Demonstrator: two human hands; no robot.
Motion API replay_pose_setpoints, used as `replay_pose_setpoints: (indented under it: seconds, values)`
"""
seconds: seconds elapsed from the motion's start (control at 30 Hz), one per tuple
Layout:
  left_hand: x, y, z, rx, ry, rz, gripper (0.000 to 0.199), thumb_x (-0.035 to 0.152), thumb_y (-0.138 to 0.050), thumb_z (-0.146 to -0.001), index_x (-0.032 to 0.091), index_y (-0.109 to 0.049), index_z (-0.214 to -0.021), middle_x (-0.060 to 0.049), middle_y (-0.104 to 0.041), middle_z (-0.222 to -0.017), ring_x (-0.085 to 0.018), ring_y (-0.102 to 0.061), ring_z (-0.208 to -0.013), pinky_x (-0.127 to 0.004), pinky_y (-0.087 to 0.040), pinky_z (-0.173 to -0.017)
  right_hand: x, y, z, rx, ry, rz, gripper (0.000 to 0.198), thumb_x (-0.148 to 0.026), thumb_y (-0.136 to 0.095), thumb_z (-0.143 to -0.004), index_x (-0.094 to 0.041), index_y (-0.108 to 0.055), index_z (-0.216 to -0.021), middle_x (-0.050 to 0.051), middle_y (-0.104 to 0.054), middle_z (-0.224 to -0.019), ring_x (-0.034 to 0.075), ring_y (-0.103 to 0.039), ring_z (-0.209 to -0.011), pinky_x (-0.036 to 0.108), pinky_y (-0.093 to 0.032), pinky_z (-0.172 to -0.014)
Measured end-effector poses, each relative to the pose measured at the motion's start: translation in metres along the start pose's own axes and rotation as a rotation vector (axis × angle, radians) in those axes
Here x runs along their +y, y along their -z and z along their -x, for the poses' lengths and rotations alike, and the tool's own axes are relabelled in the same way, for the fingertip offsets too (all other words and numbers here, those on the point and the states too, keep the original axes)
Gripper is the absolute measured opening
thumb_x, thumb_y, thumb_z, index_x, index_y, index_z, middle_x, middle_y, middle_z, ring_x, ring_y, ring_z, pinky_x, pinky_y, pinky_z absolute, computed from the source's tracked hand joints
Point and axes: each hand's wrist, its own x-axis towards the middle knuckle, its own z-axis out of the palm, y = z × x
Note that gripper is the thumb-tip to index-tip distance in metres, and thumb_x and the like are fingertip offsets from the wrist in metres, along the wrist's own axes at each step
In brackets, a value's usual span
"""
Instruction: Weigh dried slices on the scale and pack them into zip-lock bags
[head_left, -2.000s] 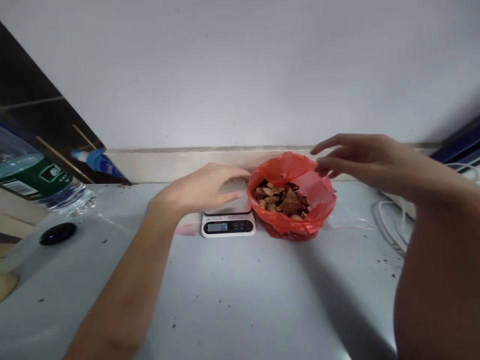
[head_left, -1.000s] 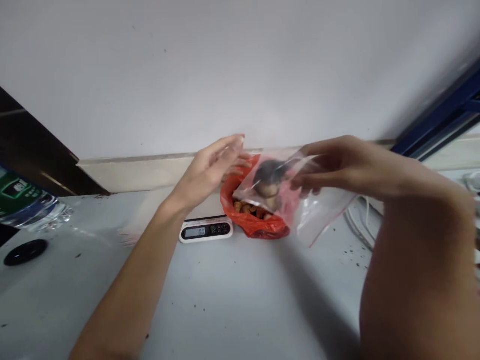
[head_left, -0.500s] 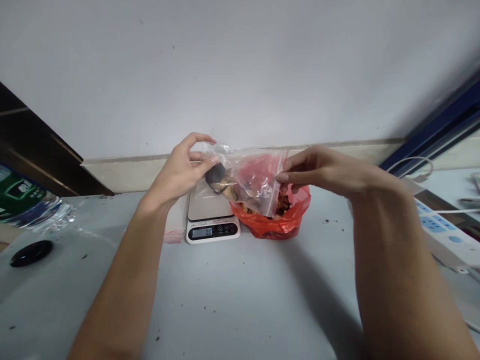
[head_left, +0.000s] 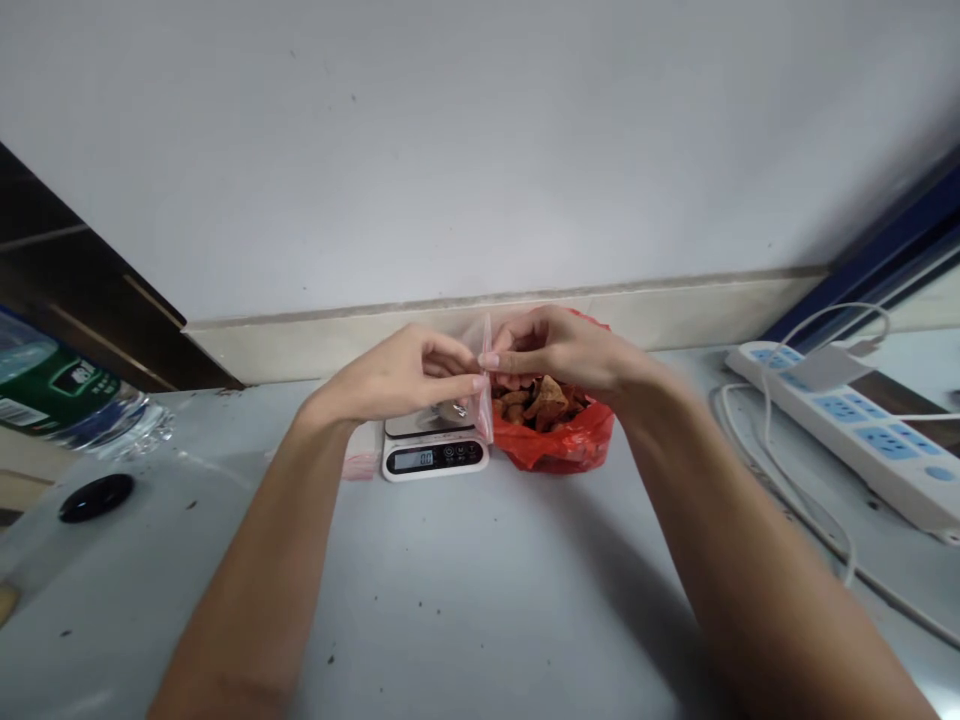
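Note:
A clear zip-lock bag [head_left: 486, 408] hangs with its seal edge pinched between my two hands, above the right side of the scale. My left hand [head_left: 405, 375] grips that edge from the left, and my right hand [head_left: 559, 350] pinches it from the right, the fingertips almost touching. The bag's contents are mostly hidden behind my left hand. Beneath is a white kitchen scale [head_left: 436, 472] whose display reads 0.0. Right beside it, a red plastic bag [head_left: 559, 450] stands open, holding brown dried pieces [head_left: 551, 400].
At left stand a water bottle with a green label [head_left: 71, 385] and a black oval object [head_left: 97, 497]. Flat bags with red edges [head_left: 360, 466] lie left of the scale. A power strip [head_left: 862, 435] and white cables [head_left: 772, 480] lie at right; the wall rises behind.
My hands have come together at the zip-lock bag's seal edge; before, they held it stretched sideways by both ends. The bag has turned, and the red bag's contents show more. The view shifted slightly.

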Motion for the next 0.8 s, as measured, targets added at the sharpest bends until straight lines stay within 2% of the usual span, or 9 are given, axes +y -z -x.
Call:
replay_pose_setpoints:
  seconds: [0.17,0.3,0.4,0.47,0.53,0.6,0.7,0.77,0.8]
  values:
    - [-0.005,0.001,0.0,0.035,0.022,-0.021,0.026,0.027,-0.062,-0.08,0.025,-0.074,-0.057,0.0,-0.068,-0.056,-0.016,-0.061,-0.056,-0.028,-0.044,-0.055,-0.002,-0.004,0.002,-0.024,0.005,0.021,0.031,-0.046,-0.085,-0.069,-0.023,-0.067,-0.059,-0.001,-0.06,-0.069,0.017,-0.053,-0.072,0.034,-0.042,-0.071]
    - [-0.004,0.003,0.001,0.127,0.089,-0.028,0.025,0.023,-0.062,-0.073,0.025,-0.071,-0.051,-0.001,-0.068,-0.053,-0.017,-0.061,-0.055,-0.028,-0.046,-0.055,-0.007,-0.003,0.004,0.019,-0.035,0.105,0.029,-0.038,-0.072,-0.072,-0.023,-0.055,-0.053,-0.003,-0.049,-0.062,0.015,-0.042,-0.064,0.033,-0.034,-0.062]
    - [-0.001,0.007,0.002,0.361,0.153,-0.063,0.022,0.021,-0.066,-0.071,0.024,-0.073,-0.05,-0.003,-0.07,-0.055,-0.017,-0.063,-0.055,-0.029,-0.049,-0.056,-0.008,-0.003,0.004,0.238,-0.144,0.179,0.03,-0.028,-0.065,-0.071,-0.024,-0.041,-0.054,-0.005,-0.037,-0.059,0.012,-0.031,-0.058,0.032,-0.025,-0.056]
    - [0.001,0.006,0.002,0.49,0.161,-0.087,0.021,0.021,-0.067,-0.07,0.023,-0.072,-0.05,-0.003,-0.07,-0.055,-0.018,-0.063,-0.055,-0.029,-0.049,-0.056,-0.01,-0.007,0.004,0.428,-0.1,0.262,0.025,-0.018,-0.065,-0.067,-0.025,-0.042,-0.061,-0.004,-0.041,-0.063,0.013,-0.037,-0.061,0.031,-0.029,-0.058]
    - [0.006,-0.001,0.001,0.538,0.111,-0.133,0.02,0.021,-0.066,-0.069,0.022,-0.069,-0.049,-0.002,-0.067,-0.053,-0.017,-0.062,-0.054,-0.028,-0.047,-0.054,-0.014,-0.013,0.004,0.515,0.032,0.348,0.018,-0.01,-0.061,-0.063,-0.024,-0.051,-0.065,0.0,-0.054,-0.075,0.016,-0.05,-0.07,0.031,-0.038,-0.063]
    - [0.012,-0.011,-0.001,0.549,0.014,-0.18,0.018,0.022,-0.064,-0.069,0.021,-0.066,-0.051,0.001,-0.064,-0.052,-0.016,-0.06,-0.054,-0.027,-0.045,-0.052,-0.017,-0.02,0.005,0.43,0.072,0.427,0.016,-0.007,-0.058,-0.065,-0.023,-0.059,-0.065,0.004,-0.063,-0.082,0.02,-0.058,-0.078,0.032,-0.043,-0.066]
    - [0.019,-0.025,-0.002,0.545,-0.146,-0.223,0.015,0.021,-0.062,-0.072,0.022,-0.066,-0.057,0.002,-0.063,-0.054,-0.015,-0.058,-0.055,-0.028,-0.048,-0.056,-0.021,-0.023,0.009,0.177,-0.087,0.469,0.017,-0.011,-0.06,-0.07,-0.024,-0.063,-0.061,0.004,-0.066,-0.072,0.022,-0.061,-0.072,0.033,-0.045,-0.062]
    - [0.019,-0.028,-0.003,0.58,-0.217,-0.22,0.017,0.022,-0.062,-0.077,0.022,-0.067,-0.061,0.001,-0.067,-0.061,-0.016,-0.061,-0.06,-0.029,-0.053,-0.062,-0.021,-0.018,0.013,0.087,-0.123,0.428,0.015,-0.013,-0.066,-0.071,-0.026,-0.072,-0.073,0.003,-0.07,-0.075,0.023,-0.065,-0.074,0.033,-0.049,-0.062]
    - [0.016,-0.026,-0.004,0.63,-0.232,-0.205,0.018,0.024,-0.062,-0.082,0.022,-0.068,-0.065,0.0,-0.071,-0.067,-0.017,-0.065,-0.066,-0.03,-0.056,-0.068,-0.021,-0.013,0.015,0.074,-0.099,0.395,0.022,-0.014,-0.069,-0.07,-0.026,-0.077,-0.087,0.003,-0.074,-0.081,0.024,-0.068,-0.078,0.033,-0.052,-0.064]
